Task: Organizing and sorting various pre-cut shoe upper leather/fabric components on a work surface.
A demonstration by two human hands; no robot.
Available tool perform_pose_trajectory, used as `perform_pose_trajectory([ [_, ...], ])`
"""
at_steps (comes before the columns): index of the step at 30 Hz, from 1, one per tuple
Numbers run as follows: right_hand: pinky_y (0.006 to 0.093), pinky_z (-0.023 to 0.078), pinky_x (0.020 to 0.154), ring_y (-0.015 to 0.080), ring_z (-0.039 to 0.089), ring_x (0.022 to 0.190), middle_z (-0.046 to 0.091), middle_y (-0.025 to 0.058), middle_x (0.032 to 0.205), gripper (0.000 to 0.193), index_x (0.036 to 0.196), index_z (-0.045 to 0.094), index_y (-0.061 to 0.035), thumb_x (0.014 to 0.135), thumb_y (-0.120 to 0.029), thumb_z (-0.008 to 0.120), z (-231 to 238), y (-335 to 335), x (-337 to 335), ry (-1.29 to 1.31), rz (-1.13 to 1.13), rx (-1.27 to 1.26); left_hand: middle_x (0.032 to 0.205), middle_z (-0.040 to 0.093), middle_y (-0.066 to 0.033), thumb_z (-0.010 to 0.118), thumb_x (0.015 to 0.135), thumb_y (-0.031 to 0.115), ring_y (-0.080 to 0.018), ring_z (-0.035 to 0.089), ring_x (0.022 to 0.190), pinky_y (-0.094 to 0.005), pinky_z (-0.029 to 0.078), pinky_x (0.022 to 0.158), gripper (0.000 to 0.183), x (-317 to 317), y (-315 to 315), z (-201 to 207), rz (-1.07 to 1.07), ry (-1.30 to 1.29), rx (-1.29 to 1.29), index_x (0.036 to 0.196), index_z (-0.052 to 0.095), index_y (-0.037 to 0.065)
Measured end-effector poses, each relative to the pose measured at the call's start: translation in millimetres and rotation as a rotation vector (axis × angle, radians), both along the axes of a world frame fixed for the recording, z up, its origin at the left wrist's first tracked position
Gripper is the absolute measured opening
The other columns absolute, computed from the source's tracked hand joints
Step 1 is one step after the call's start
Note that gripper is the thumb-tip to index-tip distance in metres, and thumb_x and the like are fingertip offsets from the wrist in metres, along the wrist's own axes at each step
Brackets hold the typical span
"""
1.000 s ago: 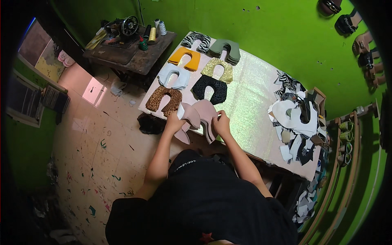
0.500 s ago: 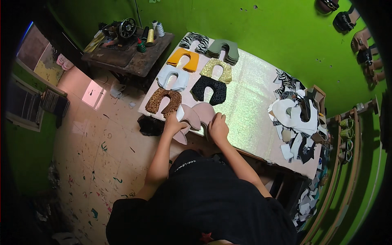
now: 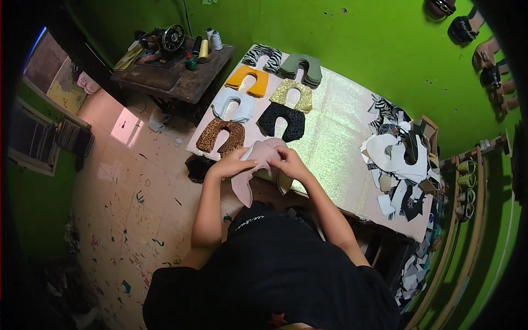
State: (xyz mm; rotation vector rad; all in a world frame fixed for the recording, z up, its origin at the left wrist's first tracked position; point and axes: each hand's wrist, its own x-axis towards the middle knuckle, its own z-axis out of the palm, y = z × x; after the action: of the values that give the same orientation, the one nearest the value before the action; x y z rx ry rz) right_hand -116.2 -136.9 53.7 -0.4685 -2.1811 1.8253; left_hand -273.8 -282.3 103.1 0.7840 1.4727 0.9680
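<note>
Head view: left hand (image 3: 226,165) and right hand (image 3: 292,165) now sit closer, fingers gripping gathered pink pieces (image 3: 241,187) at the desk's (image 3: 344,159) near edge.

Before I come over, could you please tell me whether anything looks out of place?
Yes: small scraps litter the floor to the person's left, and a jumbled heap of offcuts covers the table's right end, looking messy beside the neat U-shaped stacks.

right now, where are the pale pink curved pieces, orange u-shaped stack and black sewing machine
Pale pink curved pieces (image 3: 260,154), head view: upper face, near the middle.
Orange U-shaped stack (image 3: 248,71), head view: its bend.
Black sewing machine (image 3: 172,38), head view: its handwheel.
</note>
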Motion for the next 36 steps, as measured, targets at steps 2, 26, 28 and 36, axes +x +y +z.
perform_pose_trajectory([
  [2,0.0287,0.045,0.071,0.0153,0.056,0.076,0.06,0.0098,0.081,0.026,0.093,0.057,0.0021,0.076,-0.016,0.062,12.2,3.0,1.0,-0.042,-0.137,0.017,0.08,0.06,-0.0052,0.064,0.076,0.018,-0.0088,0.055,0.068,-0.0242,0.046,0.062,0.031,-0.6,2.7,-6.8,0.101,-0.098,0.146,0.097,0.055,-0.003],
  [26,0.0353,0.048,0.061,0.0289,0.061,0.063,0.061,0.018,0.067,0.024,0.08,0.058,0.002,0.068,-0.018,0.065,-50.8,0.0,36.8,-0.44,-0.491,0.344,0.084,0.058,-0.0098,0.058,0.067,-0.003,-0.0169,0.056,0.078,-0.0295,0.045,0.069,0.036,-2.8,22.1,-89.4,0.235,0.553,0.049,0.101,0.056,0.006],
  [28,0.0355,0.048,0.062,0.0292,0.061,0.063,0.061,0.0183,0.067,0.024,0.08,0.058,0.0023,0.068,-0.018,0.065,-51.0,-0.8,35.2,-0.449,-0.482,0.394,0.085,0.058,-0.0106,0.059,0.066,-0.003,-0.018,0.057,0.079,-0.0302,0.046,0.069,0.035,-0.1,21.4,-90.7,0.248,0.585,-0.022,0.1,0.056,0.006],
  [36,0.0432,0.045,0.07,0.0366,0.051,0.085,0.05,0.0204,0.097,0.033,0.096,0.05,-0.0019,0.068,-0.013,0.062,-19.8,-21.6,31.5,-0.471,-0.494,0.774,0.096,0.057,-0.0136,0.061,0.068,0.004,-0.0269,0.055,0.09,-0.0357,0.044,0.078,0.029,30.8,17.8,-64.4,0.336,0.985,0.085,0.098,0.058,0.005],
])
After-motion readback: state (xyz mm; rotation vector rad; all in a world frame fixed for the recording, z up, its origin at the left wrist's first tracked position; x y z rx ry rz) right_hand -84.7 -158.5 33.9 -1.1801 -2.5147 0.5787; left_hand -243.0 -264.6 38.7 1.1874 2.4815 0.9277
